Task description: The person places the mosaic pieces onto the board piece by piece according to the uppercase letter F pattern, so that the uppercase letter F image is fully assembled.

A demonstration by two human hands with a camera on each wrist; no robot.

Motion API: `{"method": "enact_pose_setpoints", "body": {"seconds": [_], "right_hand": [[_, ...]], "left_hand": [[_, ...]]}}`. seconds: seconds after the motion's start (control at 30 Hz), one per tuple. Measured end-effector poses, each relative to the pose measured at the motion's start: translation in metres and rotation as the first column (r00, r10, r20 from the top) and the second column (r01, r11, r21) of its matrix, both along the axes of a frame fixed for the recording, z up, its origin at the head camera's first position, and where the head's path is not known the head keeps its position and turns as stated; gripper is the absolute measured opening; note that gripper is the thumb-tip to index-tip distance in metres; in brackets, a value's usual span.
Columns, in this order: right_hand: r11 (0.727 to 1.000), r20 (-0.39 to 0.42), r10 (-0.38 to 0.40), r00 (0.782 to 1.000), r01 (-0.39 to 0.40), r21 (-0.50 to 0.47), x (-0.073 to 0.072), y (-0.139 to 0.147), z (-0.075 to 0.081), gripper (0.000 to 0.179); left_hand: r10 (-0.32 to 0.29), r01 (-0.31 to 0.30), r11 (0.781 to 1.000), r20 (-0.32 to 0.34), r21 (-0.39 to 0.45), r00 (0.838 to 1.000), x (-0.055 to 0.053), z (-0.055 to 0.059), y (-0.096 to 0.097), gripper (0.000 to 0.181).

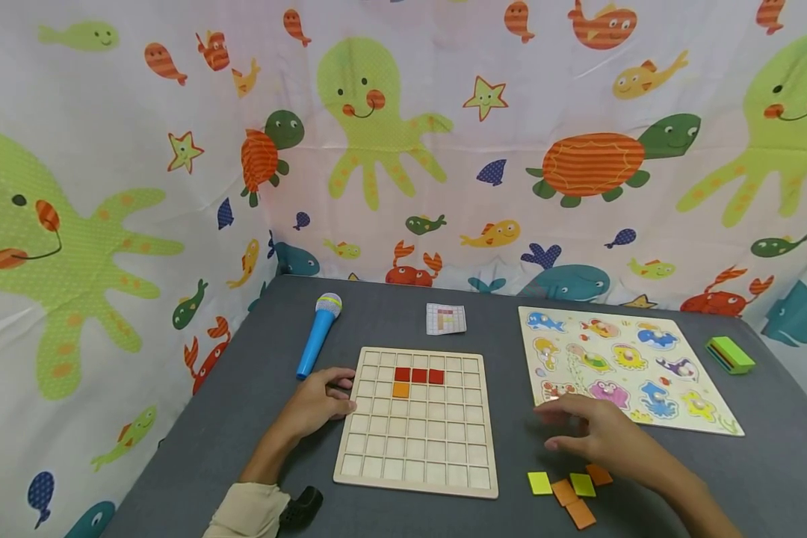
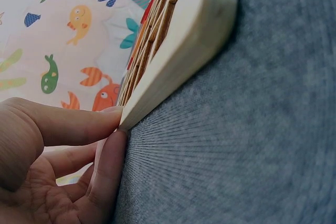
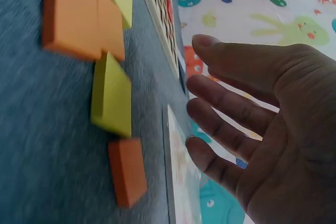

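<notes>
A wooden grid board (image 1: 413,452) lies at the middle of the table, with three red tiles (image 1: 419,376) in a row and one orange tile (image 1: 400,389) below the leftmost. My left hand (image 1: 316,403) pinches the board's left edge; the left wrist view shows thumb (image 2: 79,124) and finger meeting at that edge. Above the table, near several loose tiles, hovers my right hand (image 1: 601,433), fingers loosely bent and holding nothing. Those loose pieces include a yellow-green tile (image 1: 539,483) and an orange tile (image 1: 581,514); in the right wrist view they lie beside the hand.
Behind the board lies a small printed grid card (image 1: 446,319). A blue toy microphone (image 1: 317,340) is at the left. An animal peg puzzle (image 1: 619,366) lies at right, with a green block-like stack (image 1: 731,355) beyond it. A dark object (image 1: 302,507) sits by the left sleeve.
</notes>
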State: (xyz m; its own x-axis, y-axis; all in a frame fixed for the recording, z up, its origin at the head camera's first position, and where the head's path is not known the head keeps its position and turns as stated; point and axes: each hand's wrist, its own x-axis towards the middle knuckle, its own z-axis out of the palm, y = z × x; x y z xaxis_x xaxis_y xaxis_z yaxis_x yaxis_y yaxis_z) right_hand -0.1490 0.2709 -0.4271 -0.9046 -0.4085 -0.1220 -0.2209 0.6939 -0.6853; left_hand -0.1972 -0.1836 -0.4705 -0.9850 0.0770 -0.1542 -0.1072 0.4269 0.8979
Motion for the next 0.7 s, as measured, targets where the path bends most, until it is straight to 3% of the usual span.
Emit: {"method": "enact_pose_setpoints", "body": {"seconds": [0.23,0.7], "right_hand": [[1.0,0.079,-0.021,0.997,0.022,-0.012,0.006,0.025,-0.006,0.051],[1.0,0.196,0.025,0.98,-0.023,-0.013,0.005,0.057,-0.012,0.054]], "left_hand": [[-0.002,0.002,1.0,0.001,-0.004,1.0,0.001,0.0,0.0,0.057],[-0.001,0.001,1.0,0.014,0.008,1.0,0.002,0.001,0.0,0.057]]}}
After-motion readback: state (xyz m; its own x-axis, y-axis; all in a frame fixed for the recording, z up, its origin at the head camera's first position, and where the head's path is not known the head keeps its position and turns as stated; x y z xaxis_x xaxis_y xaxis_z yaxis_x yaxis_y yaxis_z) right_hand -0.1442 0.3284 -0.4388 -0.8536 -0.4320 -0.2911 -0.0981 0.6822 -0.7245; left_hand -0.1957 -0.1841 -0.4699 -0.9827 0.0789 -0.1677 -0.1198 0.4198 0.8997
